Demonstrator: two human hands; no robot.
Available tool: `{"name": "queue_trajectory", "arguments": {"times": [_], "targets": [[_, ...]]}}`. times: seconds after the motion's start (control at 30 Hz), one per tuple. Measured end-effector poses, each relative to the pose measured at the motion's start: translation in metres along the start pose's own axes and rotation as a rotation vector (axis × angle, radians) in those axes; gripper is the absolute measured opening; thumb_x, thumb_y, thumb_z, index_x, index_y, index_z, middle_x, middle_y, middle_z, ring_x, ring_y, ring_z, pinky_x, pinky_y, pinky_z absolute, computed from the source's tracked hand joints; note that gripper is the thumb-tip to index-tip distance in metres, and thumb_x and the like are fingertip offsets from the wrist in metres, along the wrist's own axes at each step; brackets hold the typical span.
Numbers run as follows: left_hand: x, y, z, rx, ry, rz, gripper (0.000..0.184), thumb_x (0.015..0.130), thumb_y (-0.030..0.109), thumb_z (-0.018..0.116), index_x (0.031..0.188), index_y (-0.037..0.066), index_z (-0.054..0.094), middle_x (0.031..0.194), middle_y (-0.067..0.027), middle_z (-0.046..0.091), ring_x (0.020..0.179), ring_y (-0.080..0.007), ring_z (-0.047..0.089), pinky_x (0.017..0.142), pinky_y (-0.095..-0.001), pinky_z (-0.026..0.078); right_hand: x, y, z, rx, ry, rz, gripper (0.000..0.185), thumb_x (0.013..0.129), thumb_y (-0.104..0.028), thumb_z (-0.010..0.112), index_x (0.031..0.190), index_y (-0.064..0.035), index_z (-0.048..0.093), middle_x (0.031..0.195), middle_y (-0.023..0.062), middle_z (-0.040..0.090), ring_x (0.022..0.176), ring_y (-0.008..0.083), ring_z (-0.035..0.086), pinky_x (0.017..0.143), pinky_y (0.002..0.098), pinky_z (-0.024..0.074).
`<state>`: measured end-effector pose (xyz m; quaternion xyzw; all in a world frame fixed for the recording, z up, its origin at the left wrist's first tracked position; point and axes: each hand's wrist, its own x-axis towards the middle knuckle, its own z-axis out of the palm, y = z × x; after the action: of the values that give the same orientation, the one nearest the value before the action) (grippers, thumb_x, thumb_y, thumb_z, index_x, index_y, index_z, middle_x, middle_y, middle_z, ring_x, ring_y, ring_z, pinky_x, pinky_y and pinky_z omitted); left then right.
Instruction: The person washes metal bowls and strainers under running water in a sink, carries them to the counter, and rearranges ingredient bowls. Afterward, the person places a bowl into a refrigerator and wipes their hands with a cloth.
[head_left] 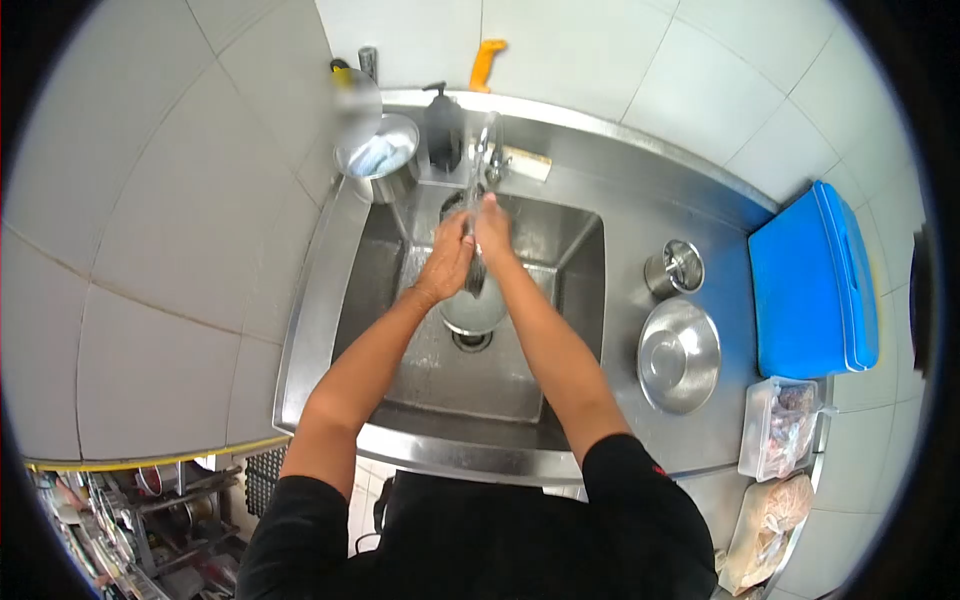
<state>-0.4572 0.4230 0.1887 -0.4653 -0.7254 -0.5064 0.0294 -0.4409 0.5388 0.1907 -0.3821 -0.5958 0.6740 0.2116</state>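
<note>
Both hands are close together over the sink (400,395), in the water running from the faucet (490,140). My left hand (455,250) is partly closed, its fingers meeting the right hand. My right hand (492,230) is curled, thumb side up, in the stream. A dark, narrow shape (476,280) shows just below and between them; I cannot make out whether it is held. Under the hands, a round metal bowl (470,325) rests in the sink close to the drain (472,342).
Behind the sink stand a black pump bottle (443,130) and a metal container with cloth-like contents (385,175). An orange handle (486,65) rises at the wall. On the right counter are a metal cup (675,268), metal bowl (679,357), blue cooler (805,285) and plastic tub (775,430).
</note>
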Motion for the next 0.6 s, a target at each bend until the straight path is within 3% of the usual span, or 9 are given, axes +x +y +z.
{"name": "queue_trajectory", "arguments": {"times": [0.1, 0.17, 0.23, 0.27, 0.3, 0.37, 0.47, 0.53, 0.6], "targets": [[0.03, -0.017, 0.024, 0.2, -0.185, 0.005, 0.044, 0.093, 0.024, 0.033, 0.13, 0.002, 0.04, 0.135, -0.0173, 0.04, 0.126, -0.0346, 0.034, 0.103, -0.0463, 0.025, -0.011, 0.002, -0.024, -0.2, 0.106, -0.137, 0.048, 0.094, -0.04, 0.044, 0.091, 0.0051, 0.061, 0.076, 0.0089, 0.061, 0.065, 0.0154, 0.055, 0.06, 0.0311, 0.0439], [0.053, -0.026, 0.041, 0.294, -0.185, -0.067, 0.045, 0.092, 0.031, 0.034, 0.125, 0.002, 0.046, 0.131, -0.0173, 0.045, 0.123, -0.0354, 0.039, 0.101, -0.0454, 0.03, -0.023, 0.013, -0.043, -0.197, 0.066, -0.177, 0.047, 0.093, -0.04, 0.047, 0.087, 0.0046, 0.061, 0.074, 0.0089, 0.062, 0.067, 0.015, 0.056, 0.063, 0.0313, 0.0445], [0.072, -0.023, 0.027, 0.038, -0.485, -0.43, 0.059, 0.091, 0.043, 0.038, 0.128, -0.003, 0.042, 0.124, -0.0226, 0.05, 0.112, -0.0387, 0.05, 0.098, -0.0418, 0.036, -0.039, 0.015, -0.06, -0.195, 0.013, -0.198, 0.046, 0.092, -0.039, 0.05, 0.083, 0.004, 0.061, 0.073, 0.0088, 0.062, 0.068, 0.0147, 0.057, 0.066, 0.0315, 0.0452], [0.076, -0.037, 0.025, -0.005, -0.544, -0.622, 0.063, 0.089, 0.051, 0.038, 0.129, 0.003, 0.043, 0.121, -0.0198, 0.054, 0.107, -0.0368, 0.055, 0.095, -0.0436, 0.04, -0.05, 0.009, -0.066, -0.008, -0.046, -0.204, 0.037, 0.09, -0.034, 0.055, 0.085, 0.0025, 0.061, 0.074, 0.0055, 0.061, 0.068, 0.0109, 0.054, 0.064, 0.0275, 0.0441], [0.059, -0.069, 0.036, -0.012, -0.547, -0.632, 0.063, 0.089, 0.051, 0.038, 0.129, 0.003, 0.043, 0.121, -0.0198, 0.054, 0.107, -0.0368, 0.055, 0.095, -0.0436, 0.04, -0.058, 0.006, -0.069, 0.185, -0.104, -0.205, 0.03, 0.089, -0.029, 0.06, 0.087, 0.001, 0.061, 0.075, 0.0022, 0.06, 0.069, 0.0072, 0.051, 0.063, 0.0236, 0.0431], [0.022, -0.136, 0.067, -1.192, -0.221, -1.139, 0.064, 0.088, 0.058, 0.036, 0.117, 0.005, 0.055, 0.121, -0.0174, 0.056, 0.107, -0.0362, 0.055, 0.089, -0.0442, 0.043, -0.062, 0.007, -0.067, 0.299, -0.118, -0.203, 0.027, 0.087, -0.027, 0.063, 0.09, -0.0003, 0.061, 0.079, 0.0003, 0.061, 0.071, 0.0054, 0.052, 0.061, 0.0217, 0.0428], [-0.021, -0.034, 0.041, -1.302, -0.191, -1.337, 0.075, 0.086, 0.066, 0.03, 0.121, 0.003, 0.05, 0.12, -0.0177, 0.055, 0.108, -0.0312, 0.055, 0.09, -0.0446, 0.043, -0.062, 0.016, -0.05, 0.492, -0.064, -0.194, 0.021, 0.086, -0.022, 0.063, 0.087, -0.0019, 0.06, 0.077, 0.0062, 0.063, 0.065, 0.0129, 0.055, 0.06, 0.0269, 0.0443], [-0.034, -0.027, 0.041, -1.338, -0.26, -1.423, 0.079, 0.086, 0.068, 0.029, 0.126, 0.003, 0.046, 0.12, -0.0185, 0.054, 0.108, -0.0311, 0.054, 0.09, -0.0455, 0.043, -0.057, 0.04, -0.038, -0.498, 0.053, -0.485, 0.015, 0.086, -0.017, 0.059, 0.09, -0.0029, 0.058, 0.079, 0.0167, 0.063, 0.067, 0.029, 0.06, 0.063, 0.0361, 0.0464], [-0.037, -0.034, 0.047, -1.519, -0.165, -1.297, 0.074, 0.088, 0.063, 0.033, 0.136, 0.007, 0.033, 0.119, -0.0193, 0.052, 0.106, -0.032, 0.054, 0.09, -0.045, 0.044, -0.065, 0.068, -0.025, -0.589, -0.051, -0.472, 0.014, 0.086, -0.016, 0.057, 0.091, -0.0032, 0.057, 0.08, 0.0196, 0.061, 0.071, 0.035, 0.059, 0.064, 0.0399, 0.0459]]}}
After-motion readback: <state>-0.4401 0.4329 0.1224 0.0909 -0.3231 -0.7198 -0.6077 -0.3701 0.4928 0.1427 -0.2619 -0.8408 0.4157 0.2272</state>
